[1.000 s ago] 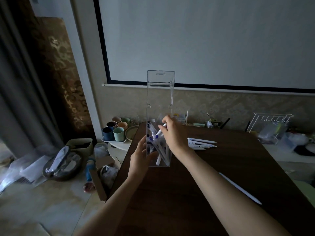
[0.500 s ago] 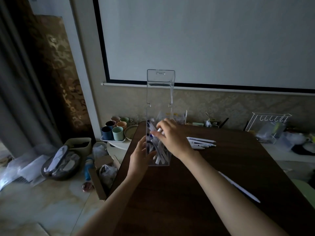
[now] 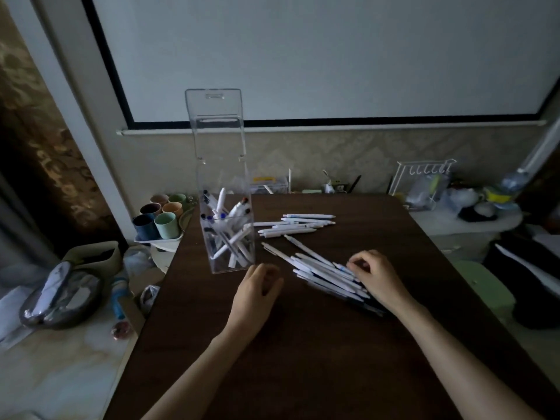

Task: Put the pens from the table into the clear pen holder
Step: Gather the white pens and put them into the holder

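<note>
The tall clear pen holder (image 3: 225, 165) stands upright near the table's left edge, with several white pens (image 3: 233, 241) leaning inside it. A fanned pile of white pens (image 3: 318, 269) lies on the dark table to its right. A second small group of pens (image 3: 298, 224) lies farther back. My right hand (image 3: 377, 275) rests on the near end of the pile, its fingertips pinched on a white pen there. Just in front of the holder's base, my left hand (image 3: 257, 287) hovers loosely curled, holding nothing and not touching the holder.
The dark wooden table (image 3: 303, 359) has its left edge close to the holder. Coloured cups (image 3: 160, 216) stand on a tray left of the table. A white wire rack (image 3: 424, 177) and clutter sit at the back right, and bags lie on the floor at left.
My right hand left the holder's opening and moved right and nearer, onto the pile of pens. My left hand let go of the holder and drew back in front of its base.
</note>
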`<action>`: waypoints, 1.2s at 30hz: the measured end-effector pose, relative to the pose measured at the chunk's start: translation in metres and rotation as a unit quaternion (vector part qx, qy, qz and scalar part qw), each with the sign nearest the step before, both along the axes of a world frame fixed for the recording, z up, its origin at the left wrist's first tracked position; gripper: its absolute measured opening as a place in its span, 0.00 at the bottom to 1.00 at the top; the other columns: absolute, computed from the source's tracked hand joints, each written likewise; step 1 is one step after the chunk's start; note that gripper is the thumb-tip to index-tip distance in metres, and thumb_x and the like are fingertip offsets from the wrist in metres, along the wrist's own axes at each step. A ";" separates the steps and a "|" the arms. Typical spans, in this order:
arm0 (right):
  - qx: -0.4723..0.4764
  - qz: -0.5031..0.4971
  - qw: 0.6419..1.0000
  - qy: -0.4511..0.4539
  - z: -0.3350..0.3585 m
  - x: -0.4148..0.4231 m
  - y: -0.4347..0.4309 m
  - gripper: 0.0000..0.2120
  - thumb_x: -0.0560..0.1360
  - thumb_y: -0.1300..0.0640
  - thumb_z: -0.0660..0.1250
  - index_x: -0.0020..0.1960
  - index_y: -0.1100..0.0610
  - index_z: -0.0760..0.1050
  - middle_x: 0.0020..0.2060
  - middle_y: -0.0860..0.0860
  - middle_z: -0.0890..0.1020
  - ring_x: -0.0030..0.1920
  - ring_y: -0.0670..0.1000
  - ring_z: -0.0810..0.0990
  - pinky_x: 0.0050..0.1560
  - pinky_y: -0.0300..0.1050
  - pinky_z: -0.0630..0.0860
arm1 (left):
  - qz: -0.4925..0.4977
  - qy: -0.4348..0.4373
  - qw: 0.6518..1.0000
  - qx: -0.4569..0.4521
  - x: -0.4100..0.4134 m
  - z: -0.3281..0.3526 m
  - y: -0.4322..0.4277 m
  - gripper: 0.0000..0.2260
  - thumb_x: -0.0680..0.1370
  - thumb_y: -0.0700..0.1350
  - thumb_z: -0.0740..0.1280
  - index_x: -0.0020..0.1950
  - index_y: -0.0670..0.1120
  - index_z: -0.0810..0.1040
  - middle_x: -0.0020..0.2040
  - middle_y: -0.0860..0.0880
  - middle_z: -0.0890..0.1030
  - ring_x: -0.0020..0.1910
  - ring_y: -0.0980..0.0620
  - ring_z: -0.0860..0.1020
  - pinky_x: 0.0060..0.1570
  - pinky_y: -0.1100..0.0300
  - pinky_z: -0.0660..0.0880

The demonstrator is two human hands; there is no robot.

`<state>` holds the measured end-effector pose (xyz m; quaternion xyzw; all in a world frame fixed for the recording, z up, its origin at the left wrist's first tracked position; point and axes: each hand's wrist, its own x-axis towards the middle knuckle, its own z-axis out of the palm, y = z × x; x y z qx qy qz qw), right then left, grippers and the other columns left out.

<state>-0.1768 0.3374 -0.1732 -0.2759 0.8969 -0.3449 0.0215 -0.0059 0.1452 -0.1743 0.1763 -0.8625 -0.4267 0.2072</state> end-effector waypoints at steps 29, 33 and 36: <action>0.210 0.051 0.974 -0.069 0.020 0.040 -0.019 0.11 0.75 0.55 0.63 0.52 0.60 0.66 0.52 0.57 0.72 0.52 0.55 0.74 0.46 0.46 0.73 | 0.155 -0.167 0.971 -0.075 -0.011 -0.007 0.015 0.25 0.71 0.58 0.67 0.62 0.45 0.67 0.62 0.43 0.68 0.63 0.44 0.66 0.62 0.50 0.64; 0.178 0.067 0.981 -0.046 0.022 0.046 -0.015 0.05 0.77 0.59 0.59 0.51 0.59 0.64 0.48 0.55 0.72 0.42 0.49 0.74 0.40 0.41 0.73 | 0.123 -0.182 0.967 -0.131 -0.002 -0.012 0.010 0.20 0.72 0.63 0.62 0.53 0.49 0.72 0.58 0.47 0.72 0.59 0.46 0.67 0.59 0.52 0.64; 0.137 0.084 0.987 -0.021 0.024 0.050 -0.013 0.04 0.79 0.59 0.54 0.53 0.60 0.63 0.45 0.54 0.70 0.33 0.46 0.69 0.30 0.38 0.66 | 0.072 -0.180 0.962 -0.192 0.007 -0.014 0.004 0.17 0.74 0.62 0.59 0.50 0.50 0.73 0.54 0.49 0.73 0.57 0.47 0.68 0.57 0.53 0.64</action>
